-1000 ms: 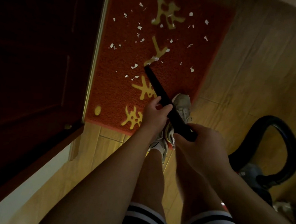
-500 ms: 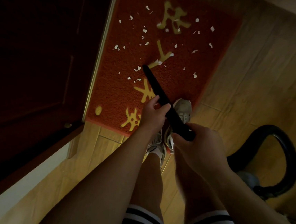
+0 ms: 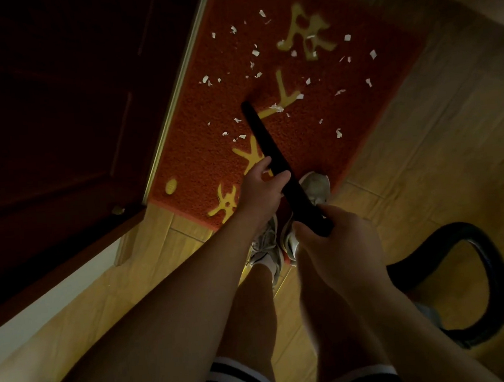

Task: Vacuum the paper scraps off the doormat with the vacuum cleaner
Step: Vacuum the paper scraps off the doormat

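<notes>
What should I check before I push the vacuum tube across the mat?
1. Left hand and right hand both hold the tube: ok.
2. Tube tip points at the doormat: ok.
3. Paper scraps lie beyond the tip: ok.
4. Shoe off the doormat: not ok, its toe stands on it.
5. Hose loops without a kink: ok.
6. Vacuum switched on: cannot tell.

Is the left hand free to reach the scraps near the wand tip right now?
Probably not: the left hand grips the black wand midway, and those scraps lie farther out on the doormat, though nothing blocks the way.
</notes>
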Demonstrator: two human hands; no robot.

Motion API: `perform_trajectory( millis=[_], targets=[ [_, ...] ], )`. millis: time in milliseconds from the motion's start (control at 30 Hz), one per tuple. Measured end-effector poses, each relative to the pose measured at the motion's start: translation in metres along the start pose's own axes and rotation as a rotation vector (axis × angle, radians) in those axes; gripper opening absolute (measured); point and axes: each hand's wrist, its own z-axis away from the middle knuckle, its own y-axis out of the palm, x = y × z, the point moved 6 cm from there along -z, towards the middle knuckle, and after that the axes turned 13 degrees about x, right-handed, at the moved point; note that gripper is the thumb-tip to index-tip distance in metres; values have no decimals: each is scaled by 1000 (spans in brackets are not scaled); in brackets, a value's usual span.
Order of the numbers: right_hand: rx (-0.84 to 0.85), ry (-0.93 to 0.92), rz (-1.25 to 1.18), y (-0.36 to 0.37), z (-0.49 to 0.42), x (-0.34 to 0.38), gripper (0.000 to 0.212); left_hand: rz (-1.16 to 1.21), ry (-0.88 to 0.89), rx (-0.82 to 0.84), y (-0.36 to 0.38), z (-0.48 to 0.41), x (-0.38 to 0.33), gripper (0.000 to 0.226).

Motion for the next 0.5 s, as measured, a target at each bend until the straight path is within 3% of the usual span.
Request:
perform_trajectory(
  millis=[367,500],
  targets=[
    [35,-3,19,-3,0,1,20,18,-36,11,2,11,0,67],
    [42,1,41,-3,4,2,16,25,-59,13,3,15,3,74]
  ],
)
